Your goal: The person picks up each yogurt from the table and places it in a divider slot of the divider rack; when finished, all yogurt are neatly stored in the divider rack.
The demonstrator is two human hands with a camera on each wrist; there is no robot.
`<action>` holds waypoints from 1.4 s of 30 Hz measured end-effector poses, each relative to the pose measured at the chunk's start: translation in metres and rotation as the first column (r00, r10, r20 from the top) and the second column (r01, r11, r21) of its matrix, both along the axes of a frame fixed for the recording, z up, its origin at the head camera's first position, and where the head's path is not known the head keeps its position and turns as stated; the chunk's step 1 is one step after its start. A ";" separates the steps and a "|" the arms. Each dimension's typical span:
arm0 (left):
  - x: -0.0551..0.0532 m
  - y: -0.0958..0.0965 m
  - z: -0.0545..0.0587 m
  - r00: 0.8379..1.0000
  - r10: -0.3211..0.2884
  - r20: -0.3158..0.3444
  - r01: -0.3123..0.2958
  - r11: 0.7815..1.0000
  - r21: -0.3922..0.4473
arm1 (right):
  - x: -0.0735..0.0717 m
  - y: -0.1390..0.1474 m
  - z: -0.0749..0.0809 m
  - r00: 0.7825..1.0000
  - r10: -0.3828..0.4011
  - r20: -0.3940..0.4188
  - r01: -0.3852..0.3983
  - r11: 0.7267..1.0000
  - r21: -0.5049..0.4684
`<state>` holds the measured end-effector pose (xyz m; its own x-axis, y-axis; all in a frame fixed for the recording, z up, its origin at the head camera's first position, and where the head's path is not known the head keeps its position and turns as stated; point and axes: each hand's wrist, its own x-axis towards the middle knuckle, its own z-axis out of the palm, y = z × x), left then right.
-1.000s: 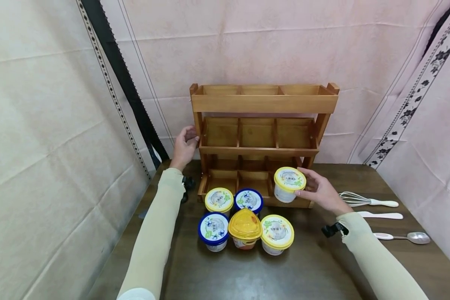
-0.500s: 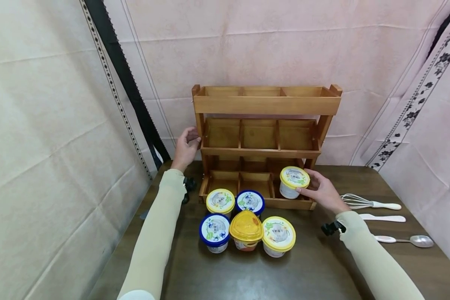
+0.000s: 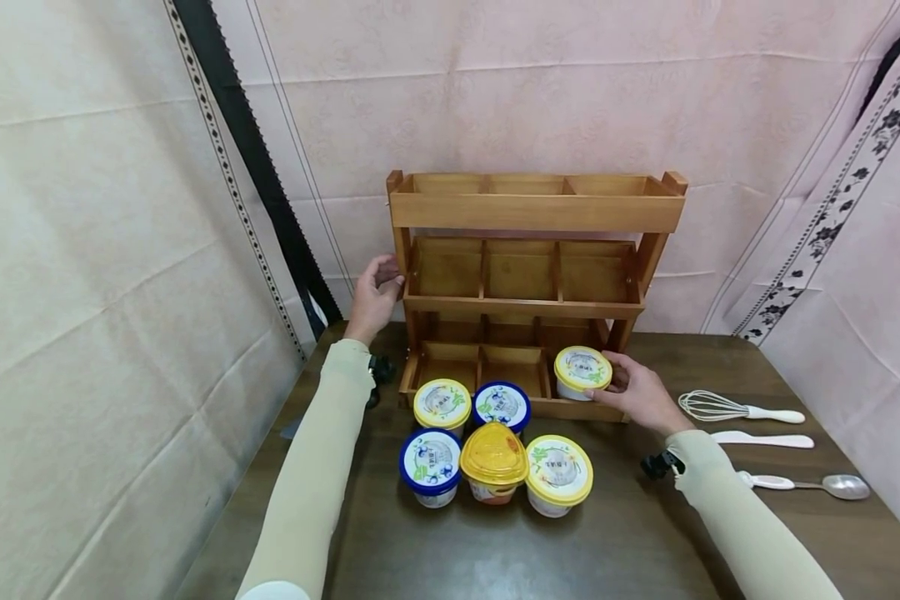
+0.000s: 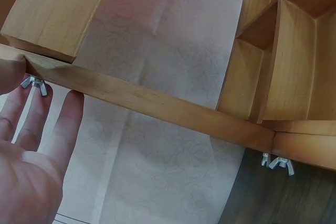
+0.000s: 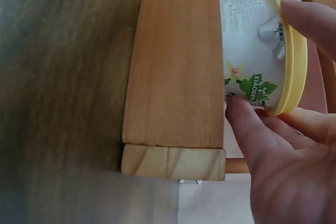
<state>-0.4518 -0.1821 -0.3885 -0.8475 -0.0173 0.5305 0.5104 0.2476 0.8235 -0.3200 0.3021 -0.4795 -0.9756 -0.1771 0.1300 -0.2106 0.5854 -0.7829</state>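
Observation:
A three-tier wooden rack (image 3: 536,212) with divided compartments stands at the back of the table. At its left upright, my left hand (image 3: 376,296) holds the post, thumb on one side and fingers at the other edge, beside a wing nut (image 4: 35,83) in the left wrist view. My right hand (image 3: 637,392) grips a white tub with a yellow lid (image 3: 583,367), low in the rack's bottom right compartment, upright. In the right wrist view the front rail (image 5: 176,61) hides the tub's base, and the thumb presses the lid's rim.
Before the rack stand two more yellow-lidded tubs (image 3: 559,471), two blue-lidded tubs (image 3: 431,462) and a cup with a domed yellow lid (image 3: 494,454). At the right lie a whisk (image 3: 720,407), a white-handled utensil (image 3: 765,439) and a spoon (image 3: 843,487). Curtains surround the table (image 3: 450,558).
My right hand has moved the yellow-lidded tub back and down into the bottom right compartment. The left hand stays at the rack's upright. The head view has shifted slightly.

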 end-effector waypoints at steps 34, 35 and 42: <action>-0.001 -0.001 -0.001 1.000 -0.002 0.018 0.002 1.000 0.000 | 0.018 -0.027 0.045 0.988 0.052 -0.146 -0.051 0.999 0.011; -0.001 -0.001 -0.002 1.000 -0.001 0.018 0.001 1.000 -0.002 | 0.020 -0.030 0.045 0.988 0.064 -0.143 -0.064 0.998 0.008; -0.002 0.000 -0.002 1.000 -0.005 0.014 0.005 1.000 0.006 | 0.030 -0.046 0.042 0.977 0.158 -0.146 -0.157 0.987 0.017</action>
<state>-0.4538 -0.1826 -0.3904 -0.8551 -0.0159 0.5182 0.4999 0.2398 0.8322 -0.2904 0.2566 -0.4377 -0.9059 -0.3283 0.2675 -0.4124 0.5401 -0.7337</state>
